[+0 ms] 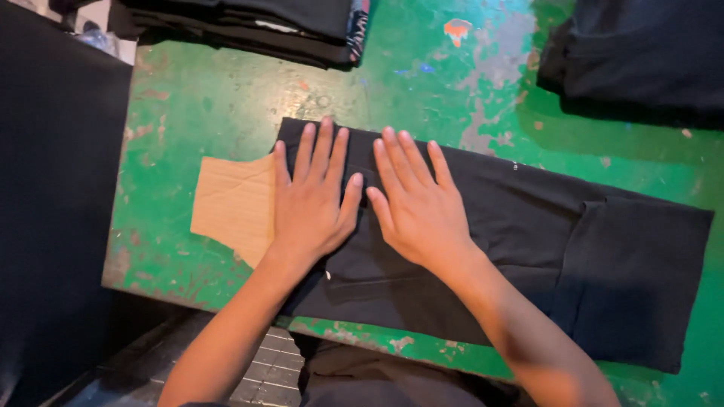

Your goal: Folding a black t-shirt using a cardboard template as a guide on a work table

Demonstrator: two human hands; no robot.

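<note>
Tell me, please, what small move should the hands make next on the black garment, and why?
Probably slide both palms outward to flatten the fold. The left hand and right hand lie flat, side by side, on the black garment, over the cardboard template that sticks out at its left end on the green table.

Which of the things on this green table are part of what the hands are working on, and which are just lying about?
In hand:
- flat black cloth garment, pressed by left hand and right hand
- brown cardboard piece, sticking out at the garment's left end

Lying about:
- folded dark clothes stack, top edge
- dark folded cloth pile, top right
- worn green painted table
</note>
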